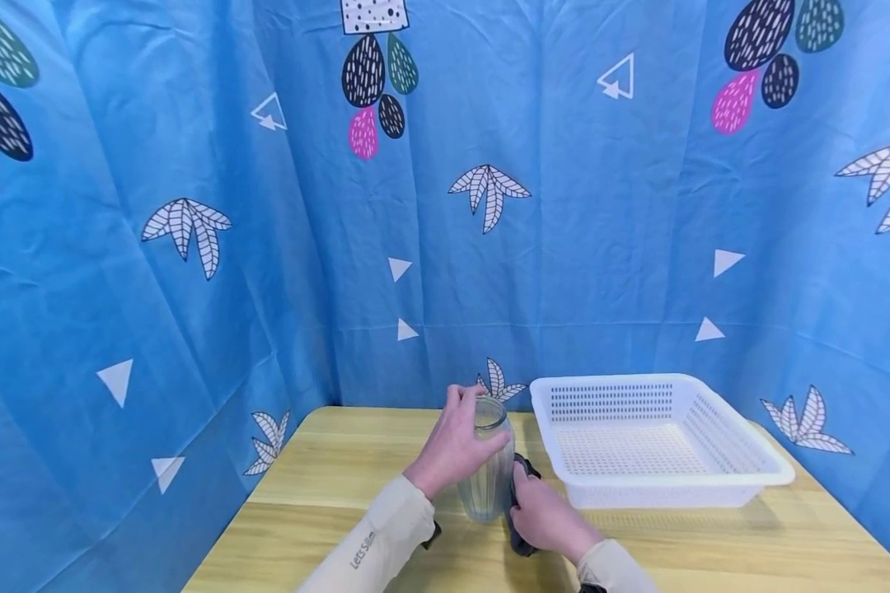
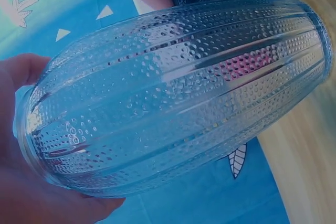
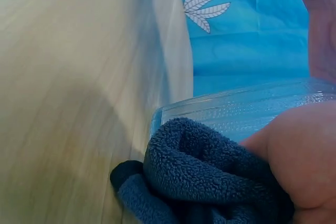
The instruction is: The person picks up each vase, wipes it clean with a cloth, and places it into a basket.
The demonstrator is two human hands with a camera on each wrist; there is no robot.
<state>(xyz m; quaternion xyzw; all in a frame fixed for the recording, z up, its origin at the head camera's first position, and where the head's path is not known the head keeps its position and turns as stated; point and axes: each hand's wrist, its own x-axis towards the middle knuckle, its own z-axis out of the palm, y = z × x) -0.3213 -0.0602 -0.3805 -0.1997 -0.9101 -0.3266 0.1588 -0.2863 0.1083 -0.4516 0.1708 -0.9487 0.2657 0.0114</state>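
A clear ribbed glass vase (image 1: 482,492) stands nearly upright between the hands; whether its base touches the table I cannot tell. My left hand (image 1: 456,445) grips it round the neck, thumb on one side and fingers on the other. The left wrist view shows the dimpled, striped wall of the vase (image 2: 173,98) close up, with the neck in my left hand (image 2: 31,198). Bunched in my right hand (image 1: 549,515) is a dark grey-blue fluffy cloth (image 3: 205,177), held against the vase's right side. The fingers under the cloth are hidden.
A white perforated plastic basket (image 1: 653,479) sits on the right of the wooden table (image 1: 326,461). Blue patterned curtains (image 1: 475,272) hang behind the table and along its sides.
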